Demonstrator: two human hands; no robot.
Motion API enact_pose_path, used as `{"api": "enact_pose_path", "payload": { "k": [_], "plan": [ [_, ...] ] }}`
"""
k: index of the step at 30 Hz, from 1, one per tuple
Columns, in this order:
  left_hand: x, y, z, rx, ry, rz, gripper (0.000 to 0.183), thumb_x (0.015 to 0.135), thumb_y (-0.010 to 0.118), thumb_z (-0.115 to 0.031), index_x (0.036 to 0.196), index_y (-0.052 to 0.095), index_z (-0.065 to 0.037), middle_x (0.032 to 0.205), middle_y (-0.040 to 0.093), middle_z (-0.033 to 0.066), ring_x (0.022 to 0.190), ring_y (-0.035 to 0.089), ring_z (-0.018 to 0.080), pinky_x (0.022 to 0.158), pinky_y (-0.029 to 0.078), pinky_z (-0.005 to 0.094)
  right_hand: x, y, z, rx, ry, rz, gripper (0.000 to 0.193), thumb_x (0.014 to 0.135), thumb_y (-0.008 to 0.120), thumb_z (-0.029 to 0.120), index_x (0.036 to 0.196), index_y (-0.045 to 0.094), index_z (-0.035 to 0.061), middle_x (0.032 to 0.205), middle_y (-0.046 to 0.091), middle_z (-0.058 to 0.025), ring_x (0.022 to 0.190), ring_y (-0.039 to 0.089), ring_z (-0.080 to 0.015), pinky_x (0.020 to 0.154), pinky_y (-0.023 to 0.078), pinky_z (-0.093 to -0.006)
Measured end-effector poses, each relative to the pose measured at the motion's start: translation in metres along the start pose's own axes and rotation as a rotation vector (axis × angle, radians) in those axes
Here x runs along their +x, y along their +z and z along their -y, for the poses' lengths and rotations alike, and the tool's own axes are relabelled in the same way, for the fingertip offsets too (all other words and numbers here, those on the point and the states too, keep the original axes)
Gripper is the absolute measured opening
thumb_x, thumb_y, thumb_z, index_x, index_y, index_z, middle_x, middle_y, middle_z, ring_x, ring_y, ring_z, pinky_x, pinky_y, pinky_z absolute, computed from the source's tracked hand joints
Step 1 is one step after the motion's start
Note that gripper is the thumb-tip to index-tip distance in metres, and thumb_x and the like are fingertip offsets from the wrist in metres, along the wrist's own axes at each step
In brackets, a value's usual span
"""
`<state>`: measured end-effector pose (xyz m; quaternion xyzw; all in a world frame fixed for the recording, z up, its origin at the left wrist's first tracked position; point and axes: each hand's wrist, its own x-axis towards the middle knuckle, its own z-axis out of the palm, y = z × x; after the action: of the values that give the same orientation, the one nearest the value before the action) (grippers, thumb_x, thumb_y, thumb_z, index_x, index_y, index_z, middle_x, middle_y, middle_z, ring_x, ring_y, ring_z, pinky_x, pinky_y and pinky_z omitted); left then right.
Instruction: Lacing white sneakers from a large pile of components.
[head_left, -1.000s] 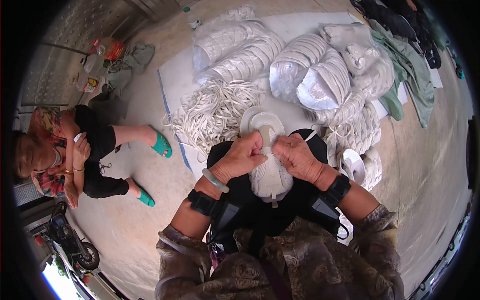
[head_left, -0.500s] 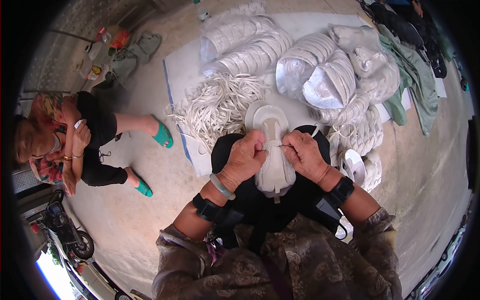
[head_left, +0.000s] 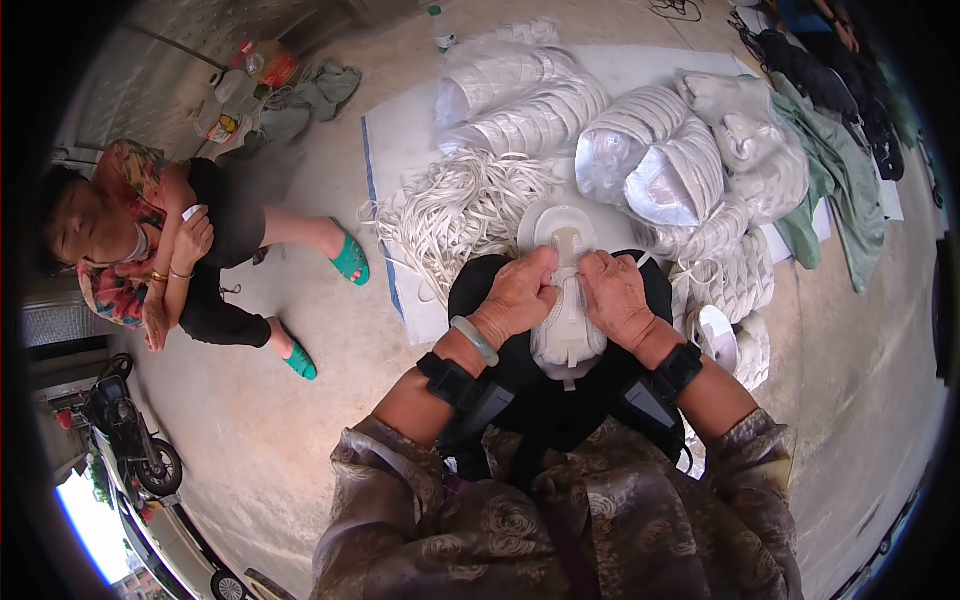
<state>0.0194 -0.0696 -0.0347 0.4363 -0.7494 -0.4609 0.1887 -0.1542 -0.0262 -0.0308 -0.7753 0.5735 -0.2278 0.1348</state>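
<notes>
A pale beige shoe upper (head_left: 568, 338) lies on my lap between my knees, its rounded far end pointing away from me. My left hand (head_left: 520, 293) is closed at the left edge of its lacing opening, thumb and forefinger pinched together. Opposite it, my right hand (head_left: 614, 291) is pinched at the right edge. The two hands nearly face each other across the tongue. Any lace end between the fingertips is too small to make out. Just beyond the hands, to the left, lies a heap of loose off-white shoelaces (head_left: 478, 212).
Plastic-wrapped stacks of white shoe uppers (head_left: 655, 150) cover the sheet ahead. More uppers (head_left: 745, 345) lie by my right knee. A green cloth (head_left: 835, 190) is at the far right. On the left sits a person in green slippers (head_left: 349, 259); a motorcycle (head_left: 135, 430) stands behind.
Both hands have moved farther up the shoe upper, toward its rounded far end, and sit a little closer together. The whole view has shifted slightly. The seated person's head is raised more.
</notes>
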Motion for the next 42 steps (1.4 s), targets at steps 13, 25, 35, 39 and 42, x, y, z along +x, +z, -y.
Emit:
{"api": "enact_pose_path", "payload": {
  "k": [13,25,35,39,42],
  "plan": [
    [-0.019,0.009,-0.010,0.064,0.140,-0.214,0.021,0.074,0.063,-0.004,0.088,0.048,-0.005,0.070,0.051,0.0093,0.061,0.054,0.0259,0.057,0.045,0.0348,-0.004,0.010,0.003,0.068,0.068,0.061,0.012,0.073,0.053,0.004,0.084,0.049,0.0043,0.081,0.057,-0.0135,0.074,0.056,-0.0328,0.067,0.040,-0.0411],
    [-0.007,0.005,-0.004,0.330,0.249,-0.220,0.010,0.080,0.058,-0.008,0.081,0.049,-0.003,0.070,0.054,0.0150,0.069,0.056,0.0356,0.060,0.046,0.0400,0.003,-0.014,-0.004,0.194,0.079,0.200,0.017,0.071,0.053,0.006,0.087,0.049,0.0059,0.081,0.059,-0.0124,0.081,0.058,-0.0320,0.072,0.042,-0.0411],
    [-0.156,-0.167,0.093,-0.218,-0.623,-0.437,0.017,0.086,0.055,-0.014,0.071,0.049,-0.008,0.053,0.046,-0.0012,0.043,0.044,0.0061,0.037,0.034,0.0214,-0.036,-0.034,-0.049,-0.086,-0.062,-0.101,0.026,0.070,0.056,0.003,0.095,0.052,0.0075,0.080,0.058,-0.0105,0.076,0.056,-0.0289,0.079,0.040,-0.0398],
    [-0.167,-0.162,0.107,0.360,-0.471,-0.186,0.017,0.079,0.061,-0.016,0.072,0.051,-0.003,0.054,0.052,0.0109,0.052,0.054,0.0265,0.054,0.047,0.0367,-0.046,-0.034,-0.063,-0.057,-0.033,-0.223,0.022,0.076,0.056,0.003,0.097,0.053,0.0062,0.082,0.059,-0.0122,0.075,0.057,-0.0311,0.075,0.044,-0.0392],
    [-0.102,-0.104,0.027,0.769,-0.078,-0.231,0.024,0.074,0.065,-0.019,0.093,0.060,-0.005,0.092,0.059,0.0142,0.082,0.057,0.0336,0.073,0.046,0.0410,-0.059,-0.041,-0.071,0.040,0.044,-0.216,0.023,0.077,0.059,0.003,0.100,0.055,0.0045,0.086,0.061,-0.0134,0.077,0.059,-0.0334,0.069,0.048,-0.0402]
  ]
}}
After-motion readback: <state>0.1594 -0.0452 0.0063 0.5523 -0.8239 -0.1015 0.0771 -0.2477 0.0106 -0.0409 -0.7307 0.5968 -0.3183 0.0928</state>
